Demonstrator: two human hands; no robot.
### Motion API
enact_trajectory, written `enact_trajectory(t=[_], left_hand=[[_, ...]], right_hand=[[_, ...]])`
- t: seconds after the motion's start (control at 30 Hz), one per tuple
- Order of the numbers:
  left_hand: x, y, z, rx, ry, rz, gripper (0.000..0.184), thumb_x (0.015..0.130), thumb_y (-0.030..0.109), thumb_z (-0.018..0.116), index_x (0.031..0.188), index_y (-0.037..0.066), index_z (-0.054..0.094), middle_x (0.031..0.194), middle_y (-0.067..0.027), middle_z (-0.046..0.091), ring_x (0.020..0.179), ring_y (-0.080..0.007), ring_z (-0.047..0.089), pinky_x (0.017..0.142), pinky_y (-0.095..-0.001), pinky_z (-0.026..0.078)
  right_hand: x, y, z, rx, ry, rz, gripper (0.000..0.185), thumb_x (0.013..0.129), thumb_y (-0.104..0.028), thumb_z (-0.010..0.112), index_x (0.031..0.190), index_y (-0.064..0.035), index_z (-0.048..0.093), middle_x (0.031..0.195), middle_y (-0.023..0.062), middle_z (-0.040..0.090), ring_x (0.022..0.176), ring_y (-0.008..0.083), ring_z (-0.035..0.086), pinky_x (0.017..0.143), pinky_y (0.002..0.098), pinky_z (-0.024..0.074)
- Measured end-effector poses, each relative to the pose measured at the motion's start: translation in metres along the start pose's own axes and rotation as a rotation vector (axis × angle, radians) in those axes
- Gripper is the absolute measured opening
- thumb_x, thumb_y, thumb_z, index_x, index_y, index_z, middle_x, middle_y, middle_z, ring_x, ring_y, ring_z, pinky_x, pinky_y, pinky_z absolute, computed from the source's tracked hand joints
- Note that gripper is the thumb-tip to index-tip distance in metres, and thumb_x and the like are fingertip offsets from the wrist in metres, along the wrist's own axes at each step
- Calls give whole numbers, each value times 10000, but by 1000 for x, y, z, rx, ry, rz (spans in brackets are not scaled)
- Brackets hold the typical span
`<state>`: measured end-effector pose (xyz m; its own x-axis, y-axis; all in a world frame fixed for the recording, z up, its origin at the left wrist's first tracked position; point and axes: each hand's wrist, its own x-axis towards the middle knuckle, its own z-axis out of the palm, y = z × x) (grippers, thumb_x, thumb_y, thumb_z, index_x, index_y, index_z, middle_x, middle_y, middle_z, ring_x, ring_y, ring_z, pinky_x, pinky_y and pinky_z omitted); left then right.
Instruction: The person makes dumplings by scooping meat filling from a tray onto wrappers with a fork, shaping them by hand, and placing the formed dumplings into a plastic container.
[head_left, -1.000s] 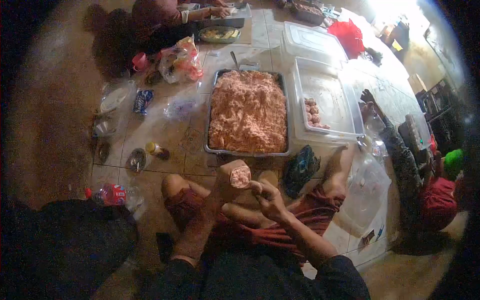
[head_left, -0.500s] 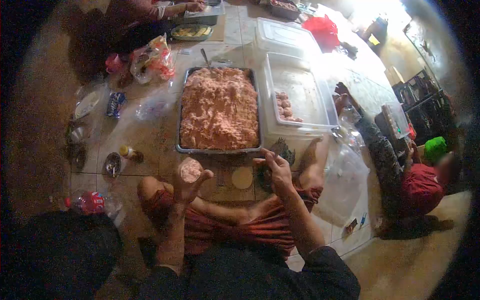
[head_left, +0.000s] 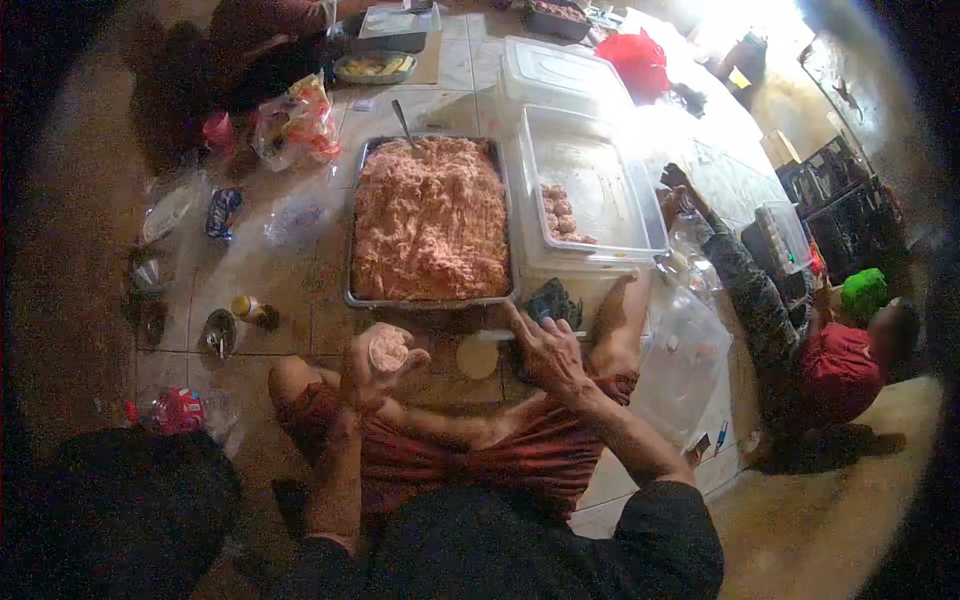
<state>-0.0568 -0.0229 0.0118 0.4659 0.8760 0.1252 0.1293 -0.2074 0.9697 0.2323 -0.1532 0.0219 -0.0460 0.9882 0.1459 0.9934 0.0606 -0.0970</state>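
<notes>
My left hand (head_left: 372, 370) cups a round wrapper filled with pink minced meat (head_left: 389, 350), its fingers curled around it. My right hand (head_left: 553, 357) grips a thin, pale flat tool (head_left: 490, 335), slightly blurred, its tip pointing left toward the filled wrapper but apart from it. Below the tool lies a pale round disc (head_left: 478, 357) that looks like wrappers. Just beyond my hands stands a large tray (head_left: 430, 302) heaped with pink minced meat (head_left: 430, 220), a spoon handle (head_left: 401, 118) sticking out at the far end.
Right of the tray, a clear plastic container (head_left: 600, 250) holds several small meat pieces (head_left: 559, 214). Its lid or another box (head_left: 565, 75) lies behind. A small jar (head_left: 250, 308), an ashtray (head_left: 219, 333) and a bottle (head_left: 178, 410) stand left. Another person (head_left: 840, 345) is at right.
My right hand has turned palm-down, and the pale tool now points left toward the filled wrapper. My left hand has curled its fingers closer around the wrapper. The view has shifted slightly.
</notes>
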Motion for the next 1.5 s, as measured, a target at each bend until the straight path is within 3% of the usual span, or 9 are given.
enact_trajectory(t=[0.4,0.6,0.77,0.87,1.1,1.2,1.23,1.4,1.5], left_hand=[[25,-60,23,28,-241,489,490,739,150,927,1077,43,589,848,13,604,770,-49,565,684,-246,521],[16,35,17,-111,-48,176,633,651,191,971,1120,22,582,922,3,624,834,-134,620,734,-273,548],[15,-65,18,-460,-388,-181,452,770,119,868,1100,1,583,968,-85,675,843,-164,634,768,-309,576],[4,11,34,-326,28,-67,378,713,177,942,923,55,653,842,-16,643,773,-115,622,699,-292,533],[9,32,8,-947,-150,-337,536,709,224,951,1100,55,626,873,-32,667,782,-110,624,737,-290,537],[23,-71,29,-509,-87,-173,518,746,224,924,1121,63,606,894,-35,657,757,-127,612,749,-301,559],[48,-108,57,-547,-27,536,477,776,224,900,1113,60,605,876,-29,642,730,-124,591,731,-297,552],[15,-66,28,-269,-356,-429,436,787,182,893,1082,50,602,830,-11,639,733,-93,595,660,-291,531],[11,-18,25,-181,-155,-322,462,774,176,909,1083,36,594,795,1,636,722,-79,597,646,-289,525]], right_hand=[[-16,-61,2,1212,112,336,167,1041,-89,549,1152,-18,652,891,7,649,816,120,594,726,290,491],[-27,-96,50,1631,11,456,215,1058,-134,551,1203,-9,648,842,-15,574,744,84,510,661,261,432],[-7,-104,14,1089,163,97,287,916,17,612,1198,-13,655,1019,101,590,931,213,610,794,306,480],[-2,-95,1,990,148,158,402,783,-68,661,1184,-38,650,1078,134,621,993,314,633,851,374,507],[-33,-91,46,1455,-60,373,243,951,-11,568,1179,-11,654,1046,61,650,999,138,591,894,284,467],[-39,-96,78,1567,-11,239,188,1028,-50,565,1186,3,651,1092,43,645,1001,127,602,908,269,471],[-36,-103,70,1626,40,195,190,1025,-47,566,1188,9,647,1116,52,640,1031,149,612,924,278,475],[3,-132,-17,1099,151,134,196,997,-11,576,1185,29,615,1091,116,635,1034,201,637,889,330,508],[-6,-108,13,853,151,173,286,897,-33,655,1181,-63,638,971,133,645,865,307,654,792,395,537]])
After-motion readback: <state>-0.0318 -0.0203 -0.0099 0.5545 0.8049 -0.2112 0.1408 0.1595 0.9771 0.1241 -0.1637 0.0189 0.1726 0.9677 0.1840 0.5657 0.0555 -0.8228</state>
